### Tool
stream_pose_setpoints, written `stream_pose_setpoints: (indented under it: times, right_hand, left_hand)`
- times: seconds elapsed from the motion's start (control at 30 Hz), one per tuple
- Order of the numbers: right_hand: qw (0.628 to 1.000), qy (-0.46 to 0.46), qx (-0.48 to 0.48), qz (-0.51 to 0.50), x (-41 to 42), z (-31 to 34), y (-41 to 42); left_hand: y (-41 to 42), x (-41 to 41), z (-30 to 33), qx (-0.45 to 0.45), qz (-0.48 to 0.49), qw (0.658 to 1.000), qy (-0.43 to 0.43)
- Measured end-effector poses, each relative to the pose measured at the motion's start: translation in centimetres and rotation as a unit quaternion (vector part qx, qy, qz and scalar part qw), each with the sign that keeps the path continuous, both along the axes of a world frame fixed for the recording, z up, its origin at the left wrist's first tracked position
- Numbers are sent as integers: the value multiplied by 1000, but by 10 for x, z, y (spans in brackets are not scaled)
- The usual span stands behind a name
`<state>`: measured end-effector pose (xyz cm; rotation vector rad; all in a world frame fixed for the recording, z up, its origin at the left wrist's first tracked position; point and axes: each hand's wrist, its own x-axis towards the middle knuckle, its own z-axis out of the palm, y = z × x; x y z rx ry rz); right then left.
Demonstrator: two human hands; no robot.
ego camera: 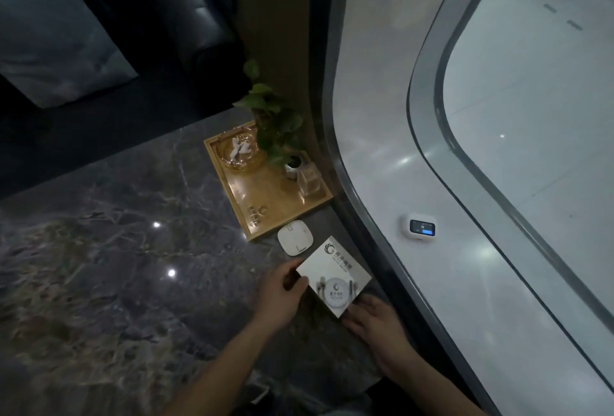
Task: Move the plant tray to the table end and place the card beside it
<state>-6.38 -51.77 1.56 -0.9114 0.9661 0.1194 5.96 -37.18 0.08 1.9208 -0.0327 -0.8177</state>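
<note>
**Legible Markings**

The white square card [333,276] carries a swirl logo above a line of characters too blurred to read, and a printed plate-and-cutlery graphic holding a smaller logo with unreadable text. The light wooden rectangular tray [262,196] bears a circular emblem and small characters near its front corner, not legible. The small white wall-mounted device [419,226] shows a lit screen with indistinct digits.
</note>
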Motion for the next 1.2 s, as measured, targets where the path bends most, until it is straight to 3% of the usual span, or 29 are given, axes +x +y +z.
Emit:
stream_pose_setpoints:
  times: [0.53, 1.2]
  right_hand:
    - [999, 49, -22, -2, 11, -4, -7]
    - [996, 83, -26, 27, 15, 2, -14]
  left_hand:
    - [-36, 26, -12, 29, -46, 998, -25]
    - [-40, 14, -10, -36, 60, 994, 82]
